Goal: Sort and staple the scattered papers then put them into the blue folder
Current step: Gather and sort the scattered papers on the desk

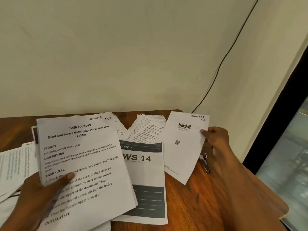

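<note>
**Loose sheets in both hands, stapler half hidden**

The left hand [40, 189] grips a gathered stack of papers [83, 164], thumb pressed across the top sheet headed "TASK ID: 3649". The right hand [215, 139] pinches a single sheet printed "blinkit" [185, 144] by its far edge, held up off the desk. More loose papers [143, 177] lie between the two hands, some to the outside of the left hand, and others fan out beyond them toward the wall. The stapler [205, 162] lies just under the right hand, partly covered by the raised sheet. No blue folder is in view.

Risks, as I judge them: the stack is held low on one side only, so its sheets could fan or slide out of order. The single sheet hangs from one edge and may curl or crease as it joins the stack. Handwritten page marks in the corners are small; misreading one would put a page out of sequence. The stapler could be nudged toward the desk's rounded corner nearby.

The desk [208, 197] is brown wood grain, pushed against a plain pale wall [133, 55]. A dark cable [225, 55] runs down that wall. Beyond the right hand stands a dark-framed glass pane [283, 147].
</note>
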Demonstrator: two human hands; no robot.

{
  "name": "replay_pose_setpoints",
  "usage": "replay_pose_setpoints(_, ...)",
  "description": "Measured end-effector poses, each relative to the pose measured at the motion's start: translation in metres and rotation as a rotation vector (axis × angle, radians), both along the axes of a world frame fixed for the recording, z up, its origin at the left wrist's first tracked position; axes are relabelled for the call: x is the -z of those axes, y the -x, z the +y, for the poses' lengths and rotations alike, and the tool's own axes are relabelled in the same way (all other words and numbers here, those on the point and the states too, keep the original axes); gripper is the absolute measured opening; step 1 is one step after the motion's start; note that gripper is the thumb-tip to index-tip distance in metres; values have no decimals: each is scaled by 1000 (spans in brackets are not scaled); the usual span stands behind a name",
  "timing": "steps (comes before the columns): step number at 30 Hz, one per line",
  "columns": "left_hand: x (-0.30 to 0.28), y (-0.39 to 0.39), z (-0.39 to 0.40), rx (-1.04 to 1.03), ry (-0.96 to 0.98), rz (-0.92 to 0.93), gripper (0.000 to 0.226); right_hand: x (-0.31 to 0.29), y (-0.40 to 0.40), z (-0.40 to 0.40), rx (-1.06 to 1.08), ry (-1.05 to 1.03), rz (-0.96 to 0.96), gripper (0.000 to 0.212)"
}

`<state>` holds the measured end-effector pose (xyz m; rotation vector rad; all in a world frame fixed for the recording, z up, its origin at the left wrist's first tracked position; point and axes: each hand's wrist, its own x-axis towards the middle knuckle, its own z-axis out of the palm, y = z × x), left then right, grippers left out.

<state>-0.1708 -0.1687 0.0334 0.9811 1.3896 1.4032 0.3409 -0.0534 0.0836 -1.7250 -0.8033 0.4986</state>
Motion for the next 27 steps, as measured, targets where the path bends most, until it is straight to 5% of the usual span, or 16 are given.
replay_pose_setpoints(6, -8, -6, -4, -24, -31, -33, 29, -62, 37, -23, -57, -296, -44, 6)
replay_pose_setpoints(13, -4, 3, 0, -14, -56, -111, 52, -119, 101, -42, -149, -615, -72, 6)
replay_pose_setpoints(19, -3, 5, 0, -8, -98, -186, 49, -167, 131, -36, -176, -847, -226, 7)
replay_pose_setpoints(27, -7, 9, -2, -39, -107, -236, 85, -149, 170, 2, -310, -778, -209, 3)
